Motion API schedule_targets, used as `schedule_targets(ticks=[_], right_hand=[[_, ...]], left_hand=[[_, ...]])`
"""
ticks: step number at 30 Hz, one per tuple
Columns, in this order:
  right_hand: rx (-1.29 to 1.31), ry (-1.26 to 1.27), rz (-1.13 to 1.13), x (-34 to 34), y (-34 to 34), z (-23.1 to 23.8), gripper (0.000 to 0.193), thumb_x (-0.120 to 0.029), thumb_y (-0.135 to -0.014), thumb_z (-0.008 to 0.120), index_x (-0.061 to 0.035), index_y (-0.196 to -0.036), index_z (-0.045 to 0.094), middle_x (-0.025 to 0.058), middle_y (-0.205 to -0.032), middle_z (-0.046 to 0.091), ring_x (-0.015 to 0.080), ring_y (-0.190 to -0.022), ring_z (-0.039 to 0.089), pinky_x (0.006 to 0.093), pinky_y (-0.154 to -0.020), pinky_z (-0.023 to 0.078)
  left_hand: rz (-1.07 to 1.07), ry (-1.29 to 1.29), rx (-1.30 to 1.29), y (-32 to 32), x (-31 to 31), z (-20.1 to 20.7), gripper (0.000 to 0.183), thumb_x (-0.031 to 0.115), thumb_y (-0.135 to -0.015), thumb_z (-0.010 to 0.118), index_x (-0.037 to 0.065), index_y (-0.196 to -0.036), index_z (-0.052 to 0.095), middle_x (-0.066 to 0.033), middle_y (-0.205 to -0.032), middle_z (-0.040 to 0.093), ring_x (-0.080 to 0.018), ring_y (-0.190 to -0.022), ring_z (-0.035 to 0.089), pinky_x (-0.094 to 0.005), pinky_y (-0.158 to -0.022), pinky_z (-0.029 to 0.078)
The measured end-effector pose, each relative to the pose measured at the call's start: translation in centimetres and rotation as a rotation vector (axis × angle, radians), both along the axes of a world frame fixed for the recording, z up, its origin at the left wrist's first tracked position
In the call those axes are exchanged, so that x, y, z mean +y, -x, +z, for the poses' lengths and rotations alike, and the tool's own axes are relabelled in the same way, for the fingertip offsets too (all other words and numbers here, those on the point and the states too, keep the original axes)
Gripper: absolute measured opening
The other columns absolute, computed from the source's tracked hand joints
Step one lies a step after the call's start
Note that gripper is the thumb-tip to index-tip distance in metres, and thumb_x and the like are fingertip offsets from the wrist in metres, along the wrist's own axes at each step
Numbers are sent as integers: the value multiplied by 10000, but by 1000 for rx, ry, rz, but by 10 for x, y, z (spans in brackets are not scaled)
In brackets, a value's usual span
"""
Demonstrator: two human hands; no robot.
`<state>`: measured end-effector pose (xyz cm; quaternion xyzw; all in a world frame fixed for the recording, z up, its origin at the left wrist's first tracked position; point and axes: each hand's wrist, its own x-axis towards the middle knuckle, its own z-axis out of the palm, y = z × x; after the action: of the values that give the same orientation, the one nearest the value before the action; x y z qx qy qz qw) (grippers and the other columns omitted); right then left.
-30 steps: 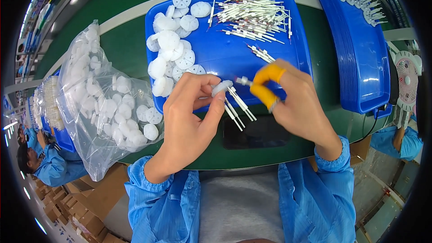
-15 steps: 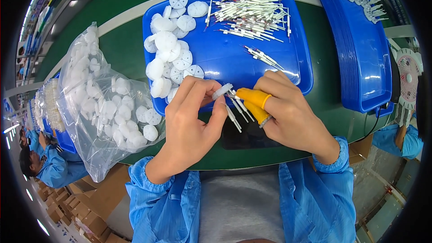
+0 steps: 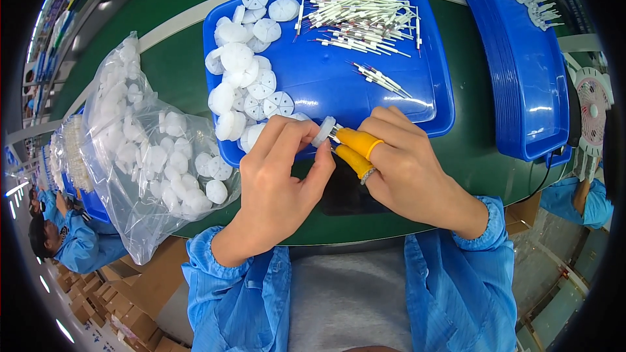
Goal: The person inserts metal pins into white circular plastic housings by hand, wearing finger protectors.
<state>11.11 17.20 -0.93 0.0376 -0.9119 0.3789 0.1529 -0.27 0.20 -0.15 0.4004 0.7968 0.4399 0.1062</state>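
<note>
- Counter [image 3: 476, 164]: the green top is supporting the objects listed below, its near edge curving across the lower part of the view.
- Pale strip [image 3: 179, 23]: it is running across the green top and passing behind the blue tray.
- Blue tray [image 3: 326, 85]: it is lying near the middle, its open side facing upward.
- Clear plastic bag [image 3: 140, 234]: it is slumping just left of the blue tray, its lower corner extending past the near edge.
- Stack of blue trays [image 3: 531, 91]: it is standing to the right, apart from the blue tray.
- Dark flat object [image 3: 349, 197]: it is lying between blue tray and near edge, partly hidden.
</note>
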Motion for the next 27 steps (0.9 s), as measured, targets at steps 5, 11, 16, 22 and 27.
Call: schedule_targets(ticks=[5, 11, 16, 22, 27], right_hand=[[74, 126, -44, -5, -3, -3, 283, 129, -592, 724, 101, -870, 682, 166, -912, 602, 313, -812, 573, 427, -698, 451], [107, 116, -61, -10, -1, -8, 314, 143, -559, 705, 99, -868, 675, 162, -900, 594, 316, -793, 567, 418, -686, 448], [150, 84, -95, -9, 4, -6, 332, 157, -579, 718, 101, -906, 711, 146, -883, 607, 303, -791, 577, 408, -671, 444], [229, 91, -140, 2, 0, 3, 348, 52, -748, 854, 42, -1091, 791, 113, -915, 698, 256, -767, 593, 352, -679, 451], [197, 44, -224, 0, -5, 21, 377, 72, -735, 826, -3, -1104, 802, 98, -974, 693, 257, -824, 583, 353, -711, 444]], left_hand=[[3, 27, 8, -1, -2, 3, 155, -101, -869, 746, -73, -1002, 672, -123, -939, 665, -195, -833, 717, -323, -762, 670], [-26, 59, 52, -4, -2, 4, 167, -116, -859, 721, -65, -1009, 666, -138, -949, 660, -227, -832, 726, -339, -760, 659], [-30, 4, 61, -1, -2, -3, 237, -30, -889, 768, -23, -1098, 657, -141, -966, 665, -304, -767, 729, -369, -655, 587], [27, -146, -298, 1, -6, 3, 393, -18, -943, 769, -43, -1301, 607, -146, -1129, 724, -244, -1039, 756, -352, -914, 621], [-67, -279, -246, 3, -7, -1, 510, -137, -872, 761, -62, -1339, 569, -142, -1293, 595, -232, -1198, 701, -343, -1011, 598]])
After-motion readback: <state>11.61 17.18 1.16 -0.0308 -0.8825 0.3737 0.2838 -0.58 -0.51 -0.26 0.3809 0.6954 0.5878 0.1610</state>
